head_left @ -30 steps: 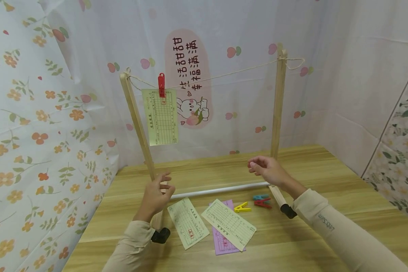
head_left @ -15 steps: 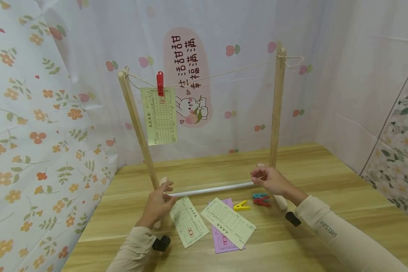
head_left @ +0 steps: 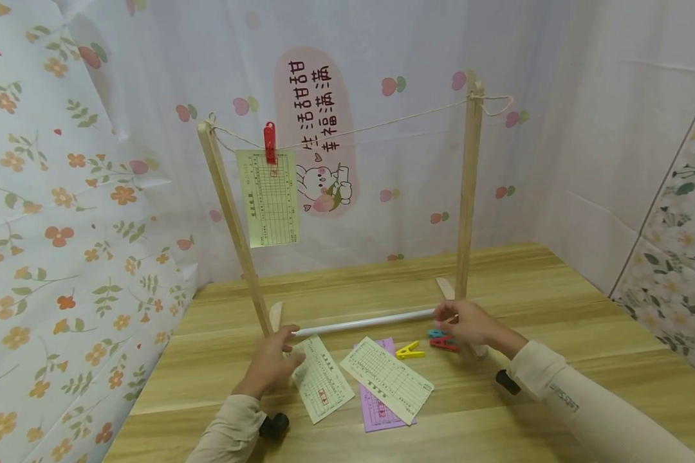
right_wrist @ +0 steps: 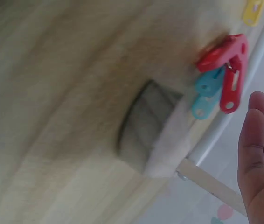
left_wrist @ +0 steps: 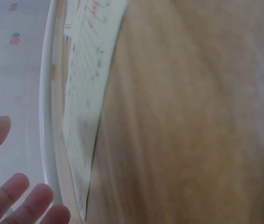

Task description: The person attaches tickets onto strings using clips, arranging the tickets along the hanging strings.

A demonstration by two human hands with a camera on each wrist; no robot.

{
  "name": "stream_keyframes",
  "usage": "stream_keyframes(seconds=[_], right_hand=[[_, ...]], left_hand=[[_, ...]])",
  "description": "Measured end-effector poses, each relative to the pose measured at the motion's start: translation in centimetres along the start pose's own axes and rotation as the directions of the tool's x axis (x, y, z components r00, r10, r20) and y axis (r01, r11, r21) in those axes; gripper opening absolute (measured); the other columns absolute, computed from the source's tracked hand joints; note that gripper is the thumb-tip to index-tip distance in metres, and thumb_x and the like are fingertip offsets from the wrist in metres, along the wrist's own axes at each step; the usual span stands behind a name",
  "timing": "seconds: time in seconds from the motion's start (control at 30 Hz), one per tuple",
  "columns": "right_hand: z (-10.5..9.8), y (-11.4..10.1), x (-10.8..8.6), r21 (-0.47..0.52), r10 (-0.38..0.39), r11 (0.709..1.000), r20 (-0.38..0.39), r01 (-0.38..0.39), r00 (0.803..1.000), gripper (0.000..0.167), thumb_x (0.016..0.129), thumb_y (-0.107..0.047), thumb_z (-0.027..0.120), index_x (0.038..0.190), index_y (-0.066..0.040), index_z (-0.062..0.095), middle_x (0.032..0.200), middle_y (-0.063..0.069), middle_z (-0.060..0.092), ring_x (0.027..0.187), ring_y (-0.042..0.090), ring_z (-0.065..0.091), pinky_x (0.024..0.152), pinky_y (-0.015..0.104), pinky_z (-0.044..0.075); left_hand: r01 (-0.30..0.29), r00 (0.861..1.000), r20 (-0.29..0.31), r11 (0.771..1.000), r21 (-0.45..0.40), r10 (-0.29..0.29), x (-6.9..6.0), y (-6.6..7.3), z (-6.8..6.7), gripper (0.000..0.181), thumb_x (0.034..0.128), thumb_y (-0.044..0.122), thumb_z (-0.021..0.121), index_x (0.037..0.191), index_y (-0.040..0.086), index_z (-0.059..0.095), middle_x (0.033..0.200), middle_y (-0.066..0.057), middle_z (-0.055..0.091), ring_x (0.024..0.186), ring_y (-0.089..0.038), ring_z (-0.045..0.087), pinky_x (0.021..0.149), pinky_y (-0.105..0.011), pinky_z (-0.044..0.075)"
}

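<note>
On the wood-grained table [head_left: 469,418], paper slips [head_left: 323,379] (one purple), clips [head_left: 404,352], a frame [head_left: 468,206].

Lower left of the frame, a creased beige left sleeve [head_left: 228,429] meets a bare left hand [head_left: 268,364]; lower right, a beige right sleeve [head_left: 605,418] bears dark, blurred lettering [head_left: 564,397]; small black blocks [head_left: 275,426] show near both wrists

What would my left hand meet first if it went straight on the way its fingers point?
Probably the long, straight white rod: the head view shows it just ahead of the left hand, though depth leaves any gap or touch unclear.
</note>
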State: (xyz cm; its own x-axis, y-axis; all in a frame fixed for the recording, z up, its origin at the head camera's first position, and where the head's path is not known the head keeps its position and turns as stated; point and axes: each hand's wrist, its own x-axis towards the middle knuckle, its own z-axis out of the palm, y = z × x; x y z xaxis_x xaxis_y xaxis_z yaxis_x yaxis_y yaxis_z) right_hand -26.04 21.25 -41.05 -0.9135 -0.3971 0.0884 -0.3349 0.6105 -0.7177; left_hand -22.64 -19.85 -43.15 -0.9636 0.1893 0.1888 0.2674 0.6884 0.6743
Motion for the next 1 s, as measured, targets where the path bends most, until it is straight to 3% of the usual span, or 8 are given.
stream_keyframes(seconds=[0.27, 0.43, 0.7, 1.0], right_hand=[[0.14, 0.47, -0.52, -0.046, -0.018, 0.999, 0.043, 0.02, 0.999, 0.03, 0.086, -0.011, 0.073, 0.108, 0.007, 0.06, 0.103, 0.016, 0.064, 0.092, 0.032, 0.065, 0.081, 0.044, 0.054], [0.38, 0.63, -0.55, -0.029, -0.04, 0.999, 0.081, 0.043, 0.996, 0.033, 0.082, -0.006, 0.076, 0.107, 0.008, 0.06, 0.101, 0.017, 0.064, 0.086, 0.03, 0.067, 0.077, 0.042, 0.056], [0.21, 0.78, -0.61, -0.033, 0.0, 0.999, 0.095, 0.003, 0.996, 0.039, 0.077, -0.006, 0.08, 0.109, 0.007, 0.061, 0.103, 0.017, 0.065, 0.086, 0.028, 0.066, 0.075, 0.039, 0.056], [0.49, 0.5, -0.52, -0.069, 0.036, 0.997, 0.105, -0.029, 0.994, 0.043, 0.072, -0.005, 0.084, 0.107, 0.006, 0.062, 0.102, 0.017, 0.064, 0.088, 0.028, 0.065, 0.074, 0.04, 0.056]], left_hand=[[-0.007, 0.999, 0.036, 0.998, 0.067, 0.004, -0.18, -0.2, 0.28, 0.056, 0.0785, 0.009, 0.079, 0.128, 0.0, 0.055, 0.122, -0.026, 0.057, 0.099, -0.04, 0.061, 0.078, -0.05, 0.053], [0.017, 0.999, 0.048, 0.993, 0.117, -0.023, -0.29, -0.08, 0.32, 0.058, 0.0755, 0.011, 0.083, 0.126, 0.002, 0.057, 0.121, -0.022, 0.059, 0.099, -0.038, 0.06, 0.079, -0.049, 0.052], [-0.002, 0.999, 0.049, 0.989, 0.147, -0.005, 0.1, 0.12, 0.54, 0.059, 0.0697, 0.011, 0.087, 0.123, 0.003, 0.061, 0.113, -0.018, 0.063, 0.097, -0.035, 0.06, 0.081, -0.049, 0.05], [0.009, 0.994, 0.103, 0.987, 0.163, -0.026, 0.13, 0.23, 0.55, 0.065, 0.0648, 0.012, 0.089, 0.122, -0.002, 0.06, 0.122, -0.021, 0.06, 0.118, -0.042, 0.052, 0.098, -0.054, 0.042]])
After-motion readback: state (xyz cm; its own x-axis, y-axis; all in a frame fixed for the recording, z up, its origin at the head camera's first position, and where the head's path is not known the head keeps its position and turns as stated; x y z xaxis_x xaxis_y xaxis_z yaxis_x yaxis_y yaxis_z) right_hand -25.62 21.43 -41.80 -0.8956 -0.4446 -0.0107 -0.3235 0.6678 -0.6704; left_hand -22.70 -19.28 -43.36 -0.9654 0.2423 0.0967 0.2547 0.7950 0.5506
